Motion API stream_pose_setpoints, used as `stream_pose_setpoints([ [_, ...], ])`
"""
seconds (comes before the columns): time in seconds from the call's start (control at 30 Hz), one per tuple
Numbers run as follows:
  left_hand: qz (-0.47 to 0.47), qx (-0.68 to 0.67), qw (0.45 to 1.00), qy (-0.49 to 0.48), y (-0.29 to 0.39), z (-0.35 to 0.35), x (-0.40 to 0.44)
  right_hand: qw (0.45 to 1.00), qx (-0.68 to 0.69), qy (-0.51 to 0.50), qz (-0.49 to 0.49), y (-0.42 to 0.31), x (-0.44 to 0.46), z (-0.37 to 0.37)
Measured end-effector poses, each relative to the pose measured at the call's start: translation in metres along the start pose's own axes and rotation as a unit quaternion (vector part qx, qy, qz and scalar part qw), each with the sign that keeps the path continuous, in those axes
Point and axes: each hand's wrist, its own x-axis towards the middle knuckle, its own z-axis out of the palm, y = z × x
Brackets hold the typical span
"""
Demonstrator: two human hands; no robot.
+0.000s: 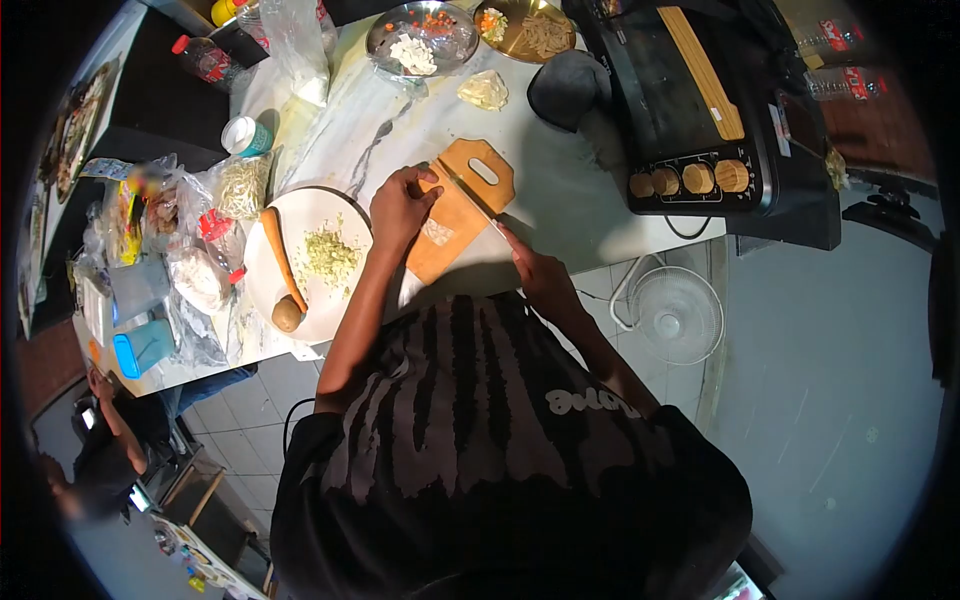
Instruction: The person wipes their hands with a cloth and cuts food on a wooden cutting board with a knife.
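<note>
On the marble counter lies an orange-brown cutting board [450, 240] with an oval handle hole at its far end. My right hand [543, 278] grips the handle of a knife [468, 192], whose blade lies diagonally across the board. My left hand [403, 205] is at the board's left edge, fingers bent and close together near the blade; what they hold, if anything, is too small to name. A small pale chopped pile [437, 232] sits on the board nearer my body. To the left, a white plate [262, 262] bears chopped pale-green pieces [330, 255].
A carrot [277, 245] and a round brown item [287, 313] are on the plate. Metal plates [378, 52] with chopped food stand at the back. A black oven [690, 110] is right, bags and containers left. Another person [110, 440] is at lower left.
</note>
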Motion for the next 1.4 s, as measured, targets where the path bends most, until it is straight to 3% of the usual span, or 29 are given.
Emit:
stream_pose_setpoints([
  [0.07, 0.002, -0.009, 1.0, 0.008, 0.001, 0.004, 0.0, 0.987, 0.159, 0.016, -0.01, 0.014, 0.0, 0.009],
  [0.2, 0.051, 0.011, 0.998, 0.029, 0.008, 0.012, 0.002, 0.953, 0.298, 0.048, 0.029, 0.046, 0.007, 0.032],
  [0.3, 0.097, 0.024, 0.994, 0.043, 0.004, 0.016, 0.004, 0.968, 0.236, 0.029, 0.083, 0.038, 0.003, 0.014],
  [0.4, 0.092, 0.009, 0.995, 0.041, 0.002, 0.017, 0.003, 0.982, 0.176, 0.027, 0.063, 0.033, -0.003, 0.004],
  [0.47, 0.155, 0.01, 0.984, 0.085, 0.002, 0.019, 0.003, 0.987, 0.157, 0.033, 0.026, 0.026, -0.004, 0.0],
  [0.7, 0.15, 0.03, 0.986, 0.072, 0.008, 0.022, 0.005, 0.987, 0.157, 0.008, 0.023, 0.028, -0.001, 0.008],
  [0.97, 0.16, 0.039, 0.984, 0.067, -0.01, 0.008, 0.005, 0.99, 0.125, 0.009, -0.056, 0.031, 0.009, 0.028],
  [1.1, 0.053, 0.007, 0.994, 0.095, -0.014, -0.045, -0.01, 0.989, 0.107, -0.101, -0.025, -0.021, 0.023, 0.015],
  [1.17, 0.021, 0.006, 0.993, 0.112, -0.015, -0.071, -0.025, 0.953, 0.21, -0.037, -0.217, -0.022, 0.037, 0.044],
  [1.3, -0.075, 0.015, 0.97, 0.23, -0.036, -0.102, -0.059, 0.944, 0.178, -0.105, -0.256, -0.076, 0.044, 0.033],
  [1.37, -0.114, 0.035, 0.951, 0.285, -0.052, -0.111, -0.076, 0.957, 0.102, -0.245, -0.114, -0.103, 0.043, 0.019],
  [1.4, -0.143, 0.044, 0.949, 0.277, -0.056, -0.116, -0.083, 0.943, 0.181, -0.181, -0.214, -0.089, 0.046, 0.039],
])
